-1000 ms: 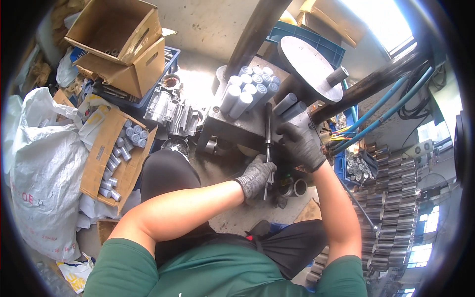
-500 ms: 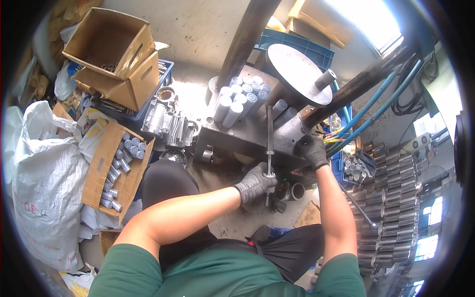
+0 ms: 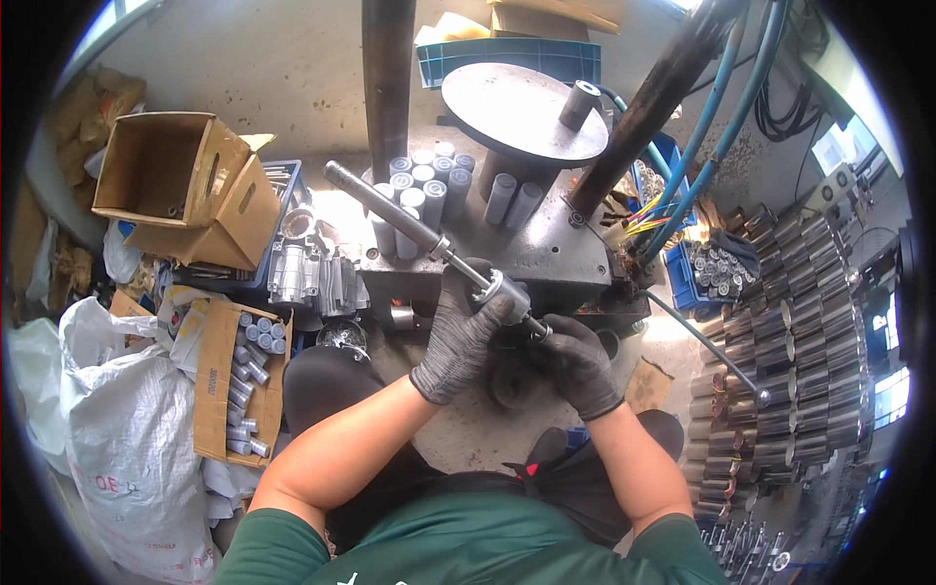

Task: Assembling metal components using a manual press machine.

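Note:
A long metal shaft (image 3: pixel 400 216) slants in front of me, its thick grey end up and to the left. Lower down it narrows to a thin rod bearing a flanged collar. My left hand (image 3: pixel 456 336), in a dark grey glove, is wrapped round the shaft near the collar. At the lower tip my right hand (image 3: pixel 583 365), gloved alike, closes its fingers on the small ringed end; its fingertips are partly hidden. Behind the shaft, several grey cylinders (image 3: pixel 456 187) stand grouped upright on a dark metal bench (image 3: pixel 531 255), with two more cylinders (image 3: pixel 500 200) to their right.
A tilted round plate (image 3: pixel 517 107) rises over the bench between dark posts (image 3: pixel 388 88). Blue hoses (image 3: pixel 707 132) hang at right, beside stacked metal cylinders (image 3: pixel 799 341). Left are cardboard boxes (image 3: pixel 156 171), a carton of grey cylinders (image 3: pixel 214 390) and a white sack (image 3: pixel 127 419).
The shaft has tilted from upright to a slant, its thick end swinging left. My right hand has come down from the bench to the shaft's lower tip. The view has turned right.

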Available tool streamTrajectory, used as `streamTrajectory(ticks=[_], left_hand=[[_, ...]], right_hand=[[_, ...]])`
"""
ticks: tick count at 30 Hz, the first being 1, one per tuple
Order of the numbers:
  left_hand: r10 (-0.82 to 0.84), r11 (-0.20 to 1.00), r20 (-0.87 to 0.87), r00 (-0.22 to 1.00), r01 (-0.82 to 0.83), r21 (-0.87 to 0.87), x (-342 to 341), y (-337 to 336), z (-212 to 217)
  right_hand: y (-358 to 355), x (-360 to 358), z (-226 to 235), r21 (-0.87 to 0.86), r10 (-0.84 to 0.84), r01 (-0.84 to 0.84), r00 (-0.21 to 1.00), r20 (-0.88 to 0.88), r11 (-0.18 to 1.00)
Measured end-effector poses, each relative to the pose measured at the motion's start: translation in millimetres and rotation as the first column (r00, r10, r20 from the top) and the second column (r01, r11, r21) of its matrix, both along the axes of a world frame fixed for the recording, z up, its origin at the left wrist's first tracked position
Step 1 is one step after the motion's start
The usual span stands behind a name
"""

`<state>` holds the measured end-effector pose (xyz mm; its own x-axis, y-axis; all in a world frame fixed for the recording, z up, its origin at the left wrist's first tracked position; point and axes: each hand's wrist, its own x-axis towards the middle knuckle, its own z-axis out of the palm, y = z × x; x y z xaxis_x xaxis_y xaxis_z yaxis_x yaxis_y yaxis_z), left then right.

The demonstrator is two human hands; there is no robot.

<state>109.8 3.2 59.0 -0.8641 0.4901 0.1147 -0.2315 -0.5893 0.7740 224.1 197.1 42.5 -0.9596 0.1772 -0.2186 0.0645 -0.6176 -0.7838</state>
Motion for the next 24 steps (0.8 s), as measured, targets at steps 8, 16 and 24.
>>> streamTrajectory(ticks=[8, 16, 24], left_hand=[[0.032, 0.997, -0.096, 0.995, -0.039, -0.072, 3.6, -3.2, 7.1], [-0.073, 0.992, -0.23, 0.97, 0.047, -0.119, 9.4, 0.4, 8.1], [-0.145, 0.984, -0.277, 0.95, 0.109, -0.14, 0.1, 16.7, 73.0]], right_hand=[[-9.3, -0.8, 2.3, -0.027, -0.016, 0.017, 1.0, 0.015, 0.999], [-20.2, -0.7, 24.9, 0.107, 0.047, -0.036, 0.994, -0.094, 0.994], [12.5, -1.5, 24.1, 0.219, 0.487, -0.502, 0.865, 0.123, 0.837]])
